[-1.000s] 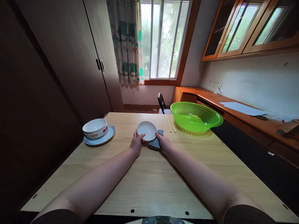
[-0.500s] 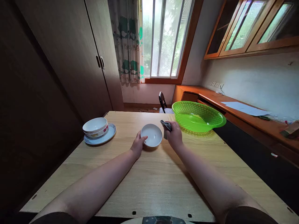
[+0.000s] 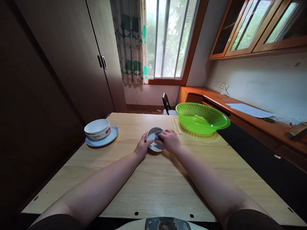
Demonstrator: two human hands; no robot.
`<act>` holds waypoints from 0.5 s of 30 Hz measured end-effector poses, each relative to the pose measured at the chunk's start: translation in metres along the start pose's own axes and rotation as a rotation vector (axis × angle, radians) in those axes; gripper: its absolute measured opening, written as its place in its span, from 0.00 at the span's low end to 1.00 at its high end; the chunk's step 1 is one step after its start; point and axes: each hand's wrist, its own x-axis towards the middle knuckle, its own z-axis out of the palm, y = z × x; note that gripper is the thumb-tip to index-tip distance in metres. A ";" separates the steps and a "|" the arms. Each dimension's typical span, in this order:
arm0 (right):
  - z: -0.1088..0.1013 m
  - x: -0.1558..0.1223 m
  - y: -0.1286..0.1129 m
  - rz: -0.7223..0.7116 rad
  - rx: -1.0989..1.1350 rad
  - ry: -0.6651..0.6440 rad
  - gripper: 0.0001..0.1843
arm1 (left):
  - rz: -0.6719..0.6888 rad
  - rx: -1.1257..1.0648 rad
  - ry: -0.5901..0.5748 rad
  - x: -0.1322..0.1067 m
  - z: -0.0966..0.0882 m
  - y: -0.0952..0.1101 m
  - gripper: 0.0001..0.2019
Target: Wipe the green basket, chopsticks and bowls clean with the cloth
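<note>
A small white bowl (image 3: 151, 140) sits on the wooden table (image 3: 153, 185) in front of me. My left hand (image 3: 142, 148) grips its left rim, fingers curled round the edge. My right hand (image 3: 169, 141) presses a grey-blue cloth (image 3: 158, 132) into the inside of the bowl, fingers closed over it. Most of the cloth is hidden under that hand.
Two stacked bowls (image 3: 97, 128) on a blue-rimmed plate (image 3: 105, 140) stand at the table's left. A green plastic basket (image 3: 201, 117) sits at the far right, with chopsticks (image 3: 176, 125) lying beside it. A dark chair (image 3: 166, 103) stands beyond the table, and a wooden counter (image 3: 249, 123) runs along the right.
My right hand lifted the cloth off the table beside the bowl, then brought it down into the bowl. My left hand kept hold of the bowl's rim.
</note>
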 end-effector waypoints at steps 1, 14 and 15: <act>0.001 0.000 -0.002 -0.028 0.030 -0.066 0.10 | -0.003 -0.010 -0.009 0.000 0.000 0.000 0.32; 0.045 -0.002 0.000 0.860 0.757 0.218 0.32 | 0.179 0.140 0.000 -0.004 -0.005 -0.007 0.36; 0.047 -0.002 0.000 0.883 0.828 0.203 0.31 | 0.187 0.163 -0.011 -0.004 -0.006 -0.008 0.37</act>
